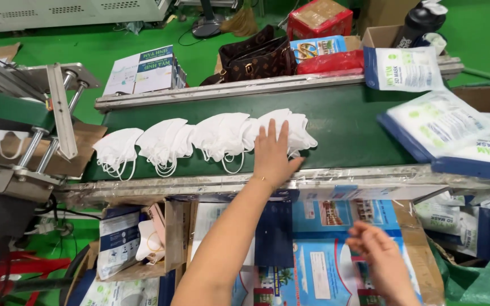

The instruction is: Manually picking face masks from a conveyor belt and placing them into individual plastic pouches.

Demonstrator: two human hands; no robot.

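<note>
A row of white folded face masks [199, 139] lies on a dark green conveyor belt [347, 122]. My left hand [274, 154] reaches across the belt's near rail and rests flat, fingers spread, on the rightmost stack of masks [295, 126]. My right hand [376, 254] hovers low at the right, fingers loosely apart and blurred, over a flat blue and white printed pouch [324, 266] on the cardboard in front of me. It holds nothing that I can see.
Stacks of blue and white pouches [449, 133] sit at the belt's right end. A brown handbag [256, 56], red packets and a black bottle [418, 22] stand behind the far rail. A cardboard box [137, 241] with pouches and masks sits lower left. Metal rollers [46, 141] stand left.
</note>
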